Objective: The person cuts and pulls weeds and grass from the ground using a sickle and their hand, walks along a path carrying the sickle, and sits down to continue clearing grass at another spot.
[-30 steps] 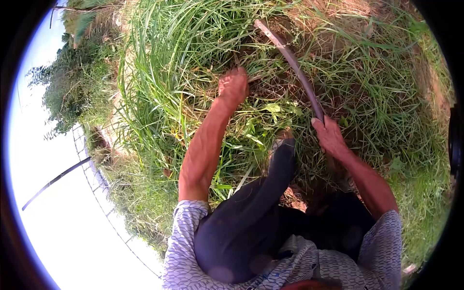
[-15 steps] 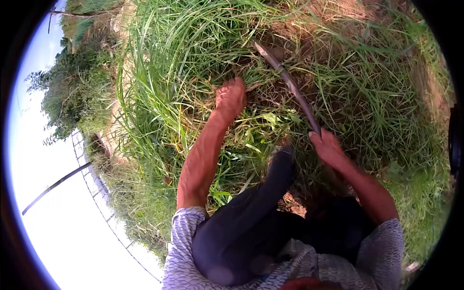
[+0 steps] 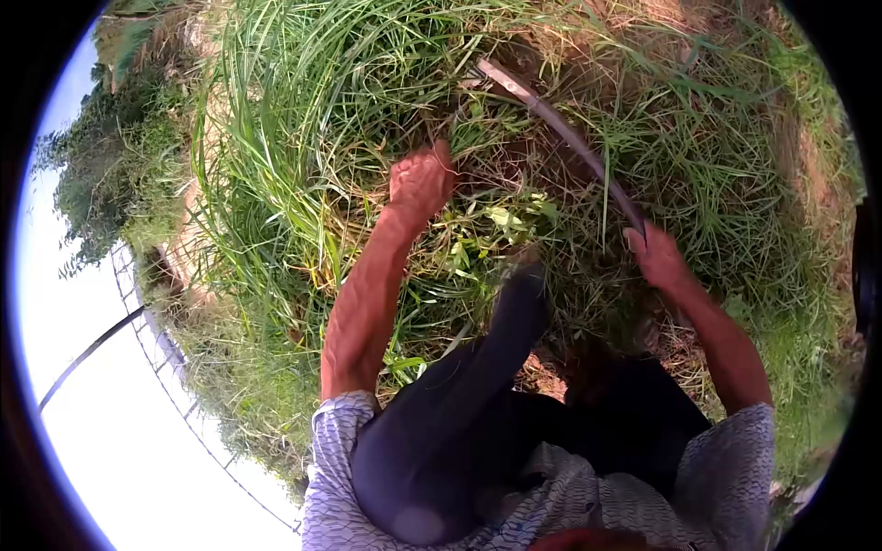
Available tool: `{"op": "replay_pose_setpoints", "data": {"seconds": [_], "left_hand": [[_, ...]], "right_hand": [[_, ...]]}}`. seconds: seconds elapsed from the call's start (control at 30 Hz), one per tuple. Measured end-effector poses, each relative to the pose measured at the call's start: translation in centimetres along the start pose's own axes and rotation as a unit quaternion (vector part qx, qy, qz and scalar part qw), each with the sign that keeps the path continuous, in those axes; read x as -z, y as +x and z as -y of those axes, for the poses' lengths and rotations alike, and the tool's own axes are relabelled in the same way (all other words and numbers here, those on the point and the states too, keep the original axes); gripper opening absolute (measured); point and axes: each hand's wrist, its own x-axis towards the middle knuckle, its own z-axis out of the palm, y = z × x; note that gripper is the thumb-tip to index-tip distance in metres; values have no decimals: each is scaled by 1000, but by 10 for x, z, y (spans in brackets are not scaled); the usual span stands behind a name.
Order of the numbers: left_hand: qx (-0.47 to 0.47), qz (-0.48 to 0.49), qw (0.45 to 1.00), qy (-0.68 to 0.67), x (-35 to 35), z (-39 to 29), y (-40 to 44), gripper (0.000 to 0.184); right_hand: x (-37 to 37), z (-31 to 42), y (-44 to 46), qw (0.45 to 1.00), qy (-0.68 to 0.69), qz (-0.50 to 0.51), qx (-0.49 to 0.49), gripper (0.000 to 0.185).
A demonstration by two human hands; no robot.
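My right hand [image 3: 660,257] is wrapped round the near end of a long, slightly curved wooden handle [image 3: 574,138]. The handle's far end, pale and flat, lies up and to the left against the grass. My left hand [image 3: 421,184] is closed low in the green grass [image 3: 312,174], left of the handle, with its fingertips partly hidden; what it holds, if anything, cannot be made out. Leafy weeds [image 3: 503,220] and brown soil with loose stems show between the two hands.
My bent leg in dark trousers [image 3: 459,395] reaches forward between my arms. Bare soil [image 3: 643,18] shows at the top. To the left are bushes [image 3: 101,174], a wire fence [image 3: 170,376] and a dark pole [image 3: 92,349] against bright sky.
My right hand has moved right with the handle, whose far end dipped, then rose a little. My left hand has shifted slightly left, still closed. The whole view has shifted a little.
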Motion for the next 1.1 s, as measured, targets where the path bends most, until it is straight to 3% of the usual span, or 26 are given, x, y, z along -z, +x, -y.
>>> {"op": "replay_pose_setpoints", "data": {"seconds": [0.07,0.13,0.17,0.2,0.23,0.3,0.33,0.37,0.4,0.43,0.47,0.57,0.67,0.7,0.8,0.9,0.93,1.0,1.1], "left_hand": [[-14,-10,997,-72,-9,3,-9,13],[-60,-99,993,-17,-9,-1,-16,11],[-32,-34,999,-29,-4,-2,-18,7],[-37,-32,998,-28,-12,4,-15,7],[-121,-125,983,59,-32,14,-16,7],[-86,-78,993,23,-14,7,-12,8],[-84,-74,993,28,-21,12,-14,8],[-120,-83,978,150,-33,21,-15,9],[-88,-18,988,129,-26,16,-15,2],[-53,46,991,110,-17,10,-15,8],[-53,40,992,110,-6,4,-14,8],[-25,4,998,-65,-3,3,-27,7],[-48,-26,998,-17,-12,6,-27,9],[-8,18,1000,-4,0,0,-25,10],[-4,21,1000,-14,16,-5,-26,10],[1,32,999,-12,22,-10,-47,9],[4,58,998,-27,17,-12,-53,9],[-11,17,1000,5,2,-10,-57,8],[-49,-60,997,-25,-3,-1,-55,8]], "right_hand": [[24,-55,-49,994,75,-10,-75,32],[42,-84,-90,992,82,-23,-97,32],[48,-84,-89,992,81,-28,-95,32],[51,-57,-96,992,87,-32,-87,33],[47,-36,-101,992,94,-34,-81,33],[14,-27,-50,994,87,-57,35,36],[12,6,-30,997,72,-31,6,38],[9,36,-22,998,54,-4,-24,39],[-5,41,-24,998,55,-1,-26,39],[-20,42,-23,999,32,27,-23,40],[-25,43,-20,999,6,50,-16,41],[-19,31,-50,996,8,84,-32,42],[-6,69,-49,993,34,98,-59,42],[-2,79,-47,987,59,120,-83,41],[-13,65,-39,997,14,75,-20,43],[0,-13,-77,998,-8,61,-31,43],[6,-3,-83,997,-10,62,-35,43],[19,18,-100,990,39,101,-92,43],[18,46,-80,990,14,115,-81,42]]}}
